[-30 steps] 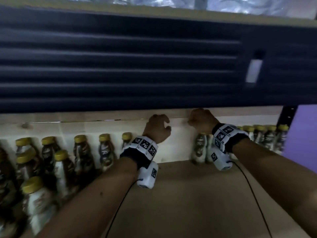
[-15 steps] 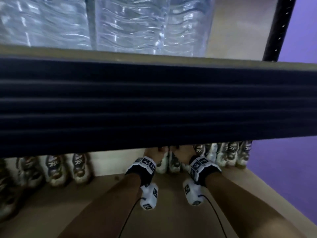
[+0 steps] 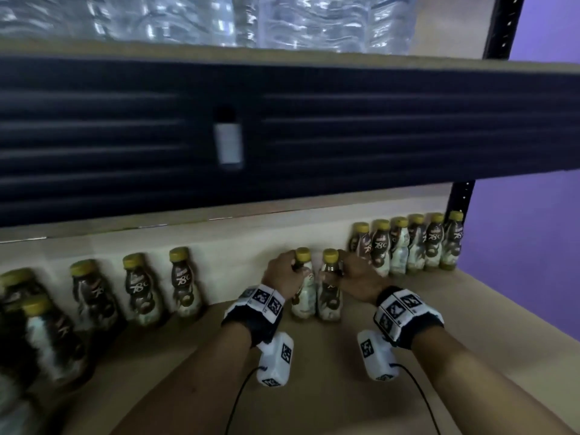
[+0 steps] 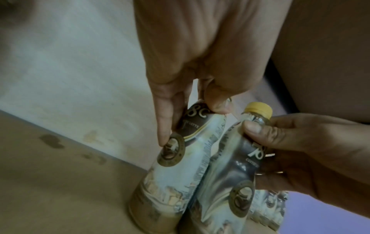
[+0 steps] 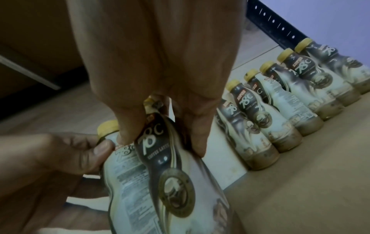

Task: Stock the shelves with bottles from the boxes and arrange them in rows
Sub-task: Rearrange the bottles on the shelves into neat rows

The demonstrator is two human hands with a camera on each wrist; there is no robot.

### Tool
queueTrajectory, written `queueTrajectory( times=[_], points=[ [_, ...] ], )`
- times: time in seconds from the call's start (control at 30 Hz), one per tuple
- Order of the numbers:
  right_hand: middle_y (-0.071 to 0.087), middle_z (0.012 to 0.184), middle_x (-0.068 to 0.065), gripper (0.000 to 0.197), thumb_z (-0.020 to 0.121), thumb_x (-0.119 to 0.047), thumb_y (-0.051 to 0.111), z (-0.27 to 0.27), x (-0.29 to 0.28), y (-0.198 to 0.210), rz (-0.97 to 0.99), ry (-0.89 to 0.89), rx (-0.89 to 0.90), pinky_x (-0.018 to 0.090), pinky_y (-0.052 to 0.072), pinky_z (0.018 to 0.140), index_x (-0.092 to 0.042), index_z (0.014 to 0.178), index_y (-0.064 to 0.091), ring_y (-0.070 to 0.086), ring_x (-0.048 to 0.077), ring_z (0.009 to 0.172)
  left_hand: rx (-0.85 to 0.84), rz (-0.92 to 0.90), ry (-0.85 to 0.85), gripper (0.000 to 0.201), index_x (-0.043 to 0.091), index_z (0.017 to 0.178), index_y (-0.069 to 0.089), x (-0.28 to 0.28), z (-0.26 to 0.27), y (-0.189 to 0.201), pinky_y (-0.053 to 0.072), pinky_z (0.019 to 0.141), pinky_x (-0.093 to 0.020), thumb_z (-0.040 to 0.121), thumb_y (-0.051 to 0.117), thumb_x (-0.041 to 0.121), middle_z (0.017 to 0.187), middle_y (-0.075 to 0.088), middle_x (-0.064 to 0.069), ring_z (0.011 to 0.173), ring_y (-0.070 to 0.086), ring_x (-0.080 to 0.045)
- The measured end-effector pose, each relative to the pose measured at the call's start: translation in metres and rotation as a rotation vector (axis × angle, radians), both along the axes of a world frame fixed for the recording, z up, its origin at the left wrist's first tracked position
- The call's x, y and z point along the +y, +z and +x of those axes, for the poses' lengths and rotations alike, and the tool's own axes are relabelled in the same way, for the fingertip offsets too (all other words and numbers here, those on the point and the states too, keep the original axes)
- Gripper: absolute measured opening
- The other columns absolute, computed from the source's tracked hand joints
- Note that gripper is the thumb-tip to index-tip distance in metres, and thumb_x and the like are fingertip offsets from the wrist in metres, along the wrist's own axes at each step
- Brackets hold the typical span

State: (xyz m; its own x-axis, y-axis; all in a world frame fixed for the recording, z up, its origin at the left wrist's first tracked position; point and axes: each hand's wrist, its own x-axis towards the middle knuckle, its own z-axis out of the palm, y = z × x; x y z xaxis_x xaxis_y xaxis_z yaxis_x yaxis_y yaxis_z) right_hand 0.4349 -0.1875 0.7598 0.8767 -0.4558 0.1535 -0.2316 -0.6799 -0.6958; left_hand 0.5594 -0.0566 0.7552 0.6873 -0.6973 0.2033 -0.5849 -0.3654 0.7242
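Note:
Two brown-and-cream coffee bottles with yellow caps stand side by side, touching, on the wooden shelf board (image 3: 314,381) near its back wall. My left hand (image 3: 284,274) (image 4: 192,117) pinches the neck of the left bottle (image 3: 303,293) (image 4: 180,158) (image 5: 122,171) just under its cap. My right hand (image 3: 357,277) (image 5: 163,139) grips the neck of the right bottle (image 3: 329,296) (image 4: 236,166) (image 5: 172,177). In the left wrist view the right hand (image 4: 304,150) shows beside its bottle.
A row of several like bottles (image 3: 408,246) (image 5: 280,107) lines the back wall to the right, up to the black upright (image 3: 458,199). More bottles (image 3: 135,287) stand at the left. The dark beam of the upper shelf (image 3: 282,136) hangs overhead, with clear water bottles (image 3: 282,20) on it.
My hands, apart at the back wall a second ago, have come close together. The head view has swung, and the two gripped bottles now show fully below the beam.

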Motion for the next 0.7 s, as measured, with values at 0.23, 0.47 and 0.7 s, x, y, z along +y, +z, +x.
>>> queueTrajectory(
  times=[0.23, 0.47, 0.7],
  points=[
    [0.063, 0.11, 0.003, 0.041, 0.085, -0.044, 0.067, 0.019, 0.105, -0.001, -0.085, -0.028, 0.073, 0.035, 0.048, 0.085, -0.019, 0.113, 0.051, 0.059, 0.024, 0.1, -0.063, 0.017, 0.079, 0.03, 0.015, 0.121, 0.054, 0.106, 0.007, -0.007, 0.049, 0.092, -0.038, 0.092, 0.056, 0.02, 0.118, 0.065, -0.011, 0.11, 0.059, -0.033],
    [0.063, 0.109, 0.009, 0.038, 0.085, -0.042, 0.066, 0.07, 0.196, -0.009, -0.116, 0.065, 0.044, 0.04, 0.051, 0.084, -0.019, 0.109, 0.046, 0.06, 0.03, 0.099, -0.093, 0.098, 0.274, 0.035, 0.015, 0.126, 0.051, 0.204, 0.033, 0.0, 0.05, 0.089, -0.037, 0.092, 0.052, 0.022, 0.118, 0.063, -0.012, 0.107, 0.059, -0.034],
    [0.063, 0.113, 0.013, 0.05, 0.09, -0.05, 0.057, 0.108, 0.22, -0.023, -0.178, 0.055, 0.063, 0.035, 0.047, 0.072, -0.017, 0.124, 0.042, 0.061, 0.034, 0.098, -0.043, 0.123, 0.475, 0.041, 0.012, 0.131, 0.046, 0.24, 0.05, 0.002, 0.054, 0.086, -0.041, 0.093, 0.052, 0.026, 0.119, 0.062, -0.017, 0.104, 0.062, -0.039]
  ],
)
